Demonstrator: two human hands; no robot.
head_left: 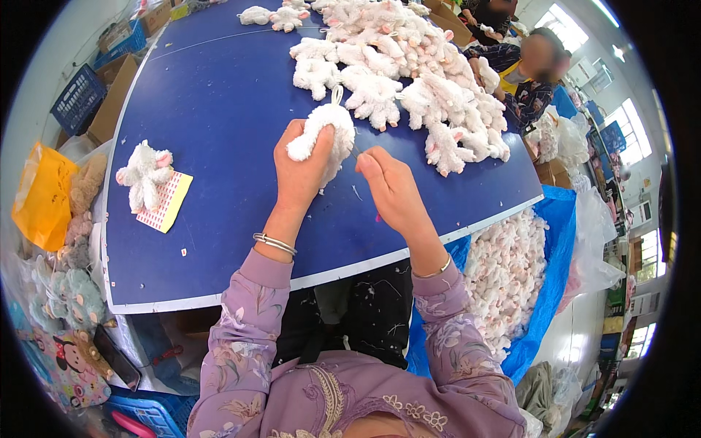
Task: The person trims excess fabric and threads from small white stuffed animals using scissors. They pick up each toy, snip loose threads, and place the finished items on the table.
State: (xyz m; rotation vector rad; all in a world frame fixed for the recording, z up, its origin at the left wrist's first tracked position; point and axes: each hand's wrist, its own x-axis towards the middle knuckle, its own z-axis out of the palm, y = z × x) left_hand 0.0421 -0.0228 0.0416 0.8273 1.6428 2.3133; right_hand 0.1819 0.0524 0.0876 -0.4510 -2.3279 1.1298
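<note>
My left hand [301, 164] is wrapped around a small white fluffy plush toy [340, 139] with a pale loop at its top, held just over the blue table [226, 102]. Close by on the right, my right hand [391, 186] is closed in a pinch. A thin, dark, needle-like tool [355, 151] sticks out from its fingers toward the plush's side; whether its tip is in the fabric I cannot tell. Beyond both hands lies a large heap of similar white plush toys [409, 58] with pink parts.
Toward the table's left edge, another white plush [144, 174] lies partly over a yellow-edged sticker sheet [175, 196]. A blue sack [561, 226] full of small plush pieces [505, 274] stands at right. Across the table sits a co-worker [527, 69]. Left are an orange bag [44, 197] and baskets [78, 100].
</note>
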